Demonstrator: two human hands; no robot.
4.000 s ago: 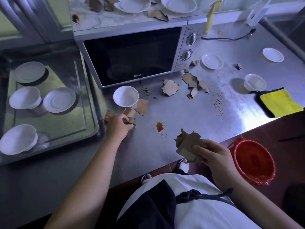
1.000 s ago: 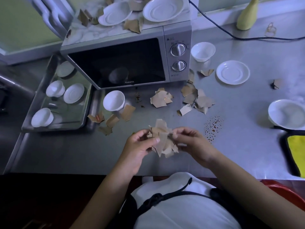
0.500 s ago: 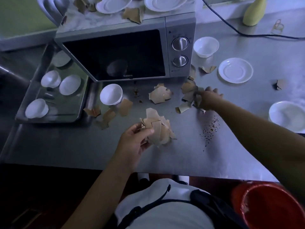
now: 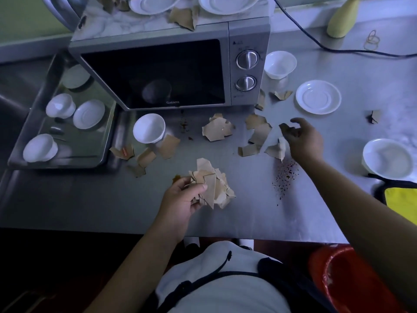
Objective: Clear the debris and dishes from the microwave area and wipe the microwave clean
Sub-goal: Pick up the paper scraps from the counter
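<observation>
My left hand (image 4: 180,201) grips a bunch of brown cardboard scraps (image 4: 213,185) just above the steel counter (image 4: 112,199). My right hand (image 4: 303,140) is out to the right of the microwave (image 4: 171,71), fingers curled round a small scrap (image 4: 278,149). More loose scraps (image 4: 216,129) lie in front of the microwave and by a white bowl (image 4: 149,128). Two white plates (image 4: 228,4) and scraps sit on the microwave's top. A bowl (image 4: 279,64) and a saucer (image 4: 318,97) stand to its right.
A steel tray (image 4: 29,123) at the left holds several white dishes. Dark crumbs (image 4: 284,177) dot the counter. Another bowl (image 4: 388,158) and a yellow cloth (image 4: 401,202) lie far right. A red bin (image 4: 352,279) stands below the counter edge. A cord runs behind the microwave.
The whole bunch of scraps has passed to my left hand. My right hand reached out to the scraps right of the microwave and now lifts slightly with a piece in its fingers.
</observation>
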